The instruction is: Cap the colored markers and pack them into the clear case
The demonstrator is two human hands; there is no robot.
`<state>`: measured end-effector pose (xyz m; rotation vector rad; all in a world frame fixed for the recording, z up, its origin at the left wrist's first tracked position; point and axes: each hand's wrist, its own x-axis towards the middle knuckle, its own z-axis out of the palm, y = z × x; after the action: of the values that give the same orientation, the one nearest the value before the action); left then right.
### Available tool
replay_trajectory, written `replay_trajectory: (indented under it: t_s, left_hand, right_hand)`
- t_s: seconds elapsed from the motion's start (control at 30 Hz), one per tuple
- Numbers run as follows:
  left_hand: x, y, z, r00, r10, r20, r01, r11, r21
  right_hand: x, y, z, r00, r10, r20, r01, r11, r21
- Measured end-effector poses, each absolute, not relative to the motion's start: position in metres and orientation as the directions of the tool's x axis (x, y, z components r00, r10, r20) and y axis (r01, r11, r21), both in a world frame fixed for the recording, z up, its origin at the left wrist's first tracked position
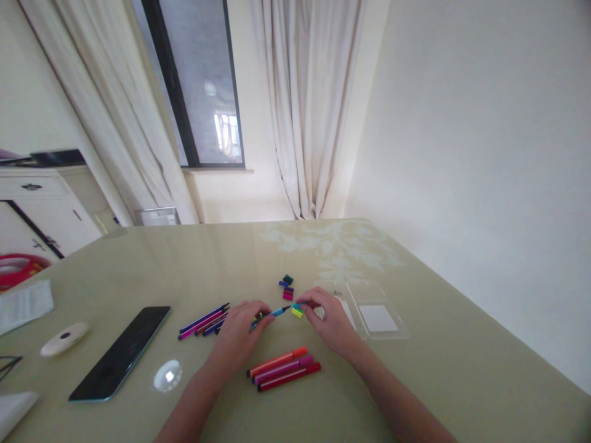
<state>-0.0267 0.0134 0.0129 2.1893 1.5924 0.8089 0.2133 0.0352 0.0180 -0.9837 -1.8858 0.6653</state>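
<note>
My left hand [242,326] pinches a light blue marker [277,312], its dark tip bare and pointing right. Close to that tip, my right hand [329,317] has thumb and forefinger around a small blue marker cap [299,304], partly hidden by the fingers. Just under it lies a yellow cap [297,312]. Farther back is a loose group of dark green, blue and magenta caps [287,289]. Several uncapped markers [203,321] lie beside and partly behind my left hand. Nearer me, three capped markers [284,369] in orange, purple and red lie side by side.
A clear plastic case [378,319] lies open on the table [207,258], partly behind my right hand. To the left are a black phone [120,354], a white oval object [64,339] and a folded paper or cloth [26,306]. A wall borders the right side.
</note>
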Motion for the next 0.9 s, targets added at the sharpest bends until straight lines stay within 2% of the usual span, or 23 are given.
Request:
replay_trajectory:
  t_s: [0.2,0.53,0.77,0.9]
  left_hand:
    - [-0.022,0.010,0.014,0.225,0.942,0.248,0.758,-0.329,0.563]
    - [-0.013,0.007,0.016,0.203,0.953,0.224,0.697,-0.301,0.650]
    - [-0.012,0.006,0.021,0.217,0.962,0.164,0.667,-0.269,0.695]
    - [-0.018,0.001,0.026,0.327,0.940,0.095,0.661,-0.299,0.688]
  right_hand:
    - [0.211,0.033,0.017,-0.326,0.829,0.456,0.319,0.550,-0.772]
    - [0.212,0.037,0.008,-0.302,0.878,0.370,0.188,0.436,-0.880]
    - [0.211,0.034,0.012,-0.310,0.893,0.326,0.213,0.399,-0.892]
    - [0.211,0.033,0.015,-0.308,0.910,0.277,0.387,0.386,-0.837]
